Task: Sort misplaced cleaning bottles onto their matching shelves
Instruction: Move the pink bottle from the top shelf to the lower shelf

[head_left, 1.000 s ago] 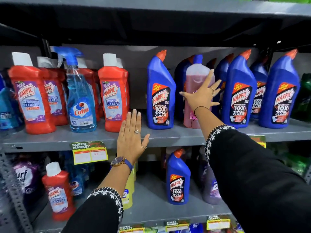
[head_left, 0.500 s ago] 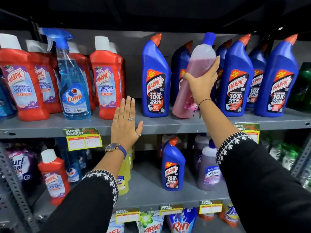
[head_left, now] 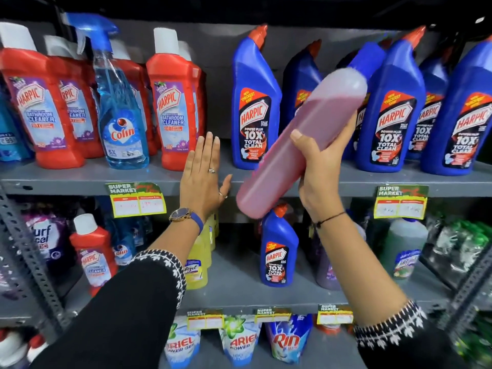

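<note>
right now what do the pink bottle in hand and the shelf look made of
Pink bottle: seemingly translucent plastic with a frosted finish; the liquid level shows through its wall. The right hand grips it tilted. Shelf: probably grey-painted metal, matte, with a perforated angle upright.

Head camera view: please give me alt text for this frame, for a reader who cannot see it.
The right hand holds a pink bottle tilted in front of the upper shelf of blue and red Harpic bottles. The left hand is open and flat by the shelf edge, gripping nothing.
</note>
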Available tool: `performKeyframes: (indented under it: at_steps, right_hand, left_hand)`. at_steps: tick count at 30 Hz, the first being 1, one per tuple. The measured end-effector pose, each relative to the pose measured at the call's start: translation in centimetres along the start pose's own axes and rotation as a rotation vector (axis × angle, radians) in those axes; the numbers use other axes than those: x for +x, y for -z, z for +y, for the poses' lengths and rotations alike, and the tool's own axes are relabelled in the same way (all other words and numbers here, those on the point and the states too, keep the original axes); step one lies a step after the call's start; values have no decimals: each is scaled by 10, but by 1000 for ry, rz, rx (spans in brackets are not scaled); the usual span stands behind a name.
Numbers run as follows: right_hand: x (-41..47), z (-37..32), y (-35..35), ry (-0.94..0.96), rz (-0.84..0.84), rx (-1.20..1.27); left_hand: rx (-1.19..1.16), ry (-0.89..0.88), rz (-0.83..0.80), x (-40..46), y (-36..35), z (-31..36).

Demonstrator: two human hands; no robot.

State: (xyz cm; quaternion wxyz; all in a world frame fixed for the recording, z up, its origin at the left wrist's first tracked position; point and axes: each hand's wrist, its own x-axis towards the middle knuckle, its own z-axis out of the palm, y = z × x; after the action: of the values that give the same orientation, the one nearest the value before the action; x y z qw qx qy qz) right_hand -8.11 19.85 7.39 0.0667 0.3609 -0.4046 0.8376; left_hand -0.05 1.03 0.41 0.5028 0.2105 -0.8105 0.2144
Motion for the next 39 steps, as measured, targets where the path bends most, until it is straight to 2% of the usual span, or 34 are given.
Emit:
performKeyframes:
  at_steps: [9, 14, 27, 31, 34, 39]
  right_hand:
    - [-114, 91, 25, -18, -102, -317]
    - [-148, 144, 30, -97, -166, -435]
    - [-156, 242, 29, -251, -200, -597]
    - [-162, 254, 29, -295, -226, -634]
    - [-168, 258, 28, -351, -179, -653]
    - [-169, 258, 27, -351, -204, -676]
  left_hand:
    - [23, -20, 37, -2, -2, 0]
    - [18, -14, 41, -3, -1, 0]
    - [20, -18, 24, -3, 1, 1]
    - [39, -11, 37, -3, 1, 1]
    - [23, -9, 43, -3, 1, 2]
    - [-6, 1, 65, -3, 2, 2]
